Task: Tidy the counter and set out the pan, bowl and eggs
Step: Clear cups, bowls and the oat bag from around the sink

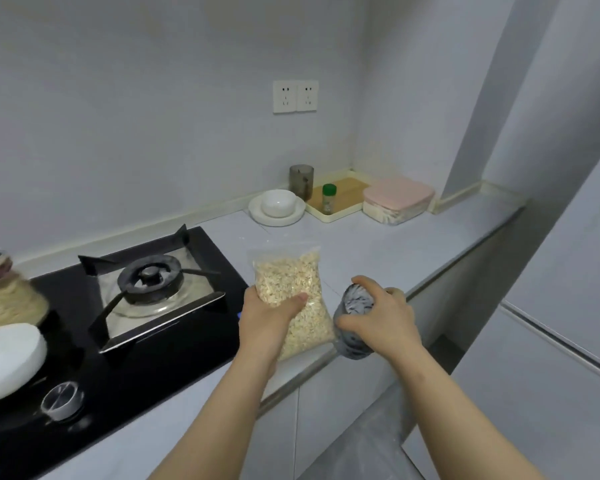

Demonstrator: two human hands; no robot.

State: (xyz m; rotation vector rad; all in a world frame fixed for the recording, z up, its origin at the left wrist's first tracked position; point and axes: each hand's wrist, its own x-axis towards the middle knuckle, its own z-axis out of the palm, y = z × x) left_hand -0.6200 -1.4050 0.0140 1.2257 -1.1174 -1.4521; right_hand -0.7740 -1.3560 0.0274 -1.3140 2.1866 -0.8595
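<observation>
Likely clearing clutter: your left hand (pixel 269 320) grips the clear plastic oat-flake bag (pixel 288 275), your right hand (pixel 383 322) wraps the dark patterned jar (pixel 355 303) at the front edge of the grey counter (pixel 378 244); the white ceramic bowl (pixel 278 201) waits near its back corner.

I see the clear plastic bag of oats (pixel 288 282) just right of the black glass gas hob (pixel 146 306), with the dark patterned jar (pixel 352 327) touching its right side. Behind and right of the hob, the white ceramic bowl (pixel 278 201) sits on the white round plate (pixel 257 212). Farther right of the hob, the cream plastic tray (pixel 340 213) carries the green-capped bottle (pixel 328 199).
</observation>
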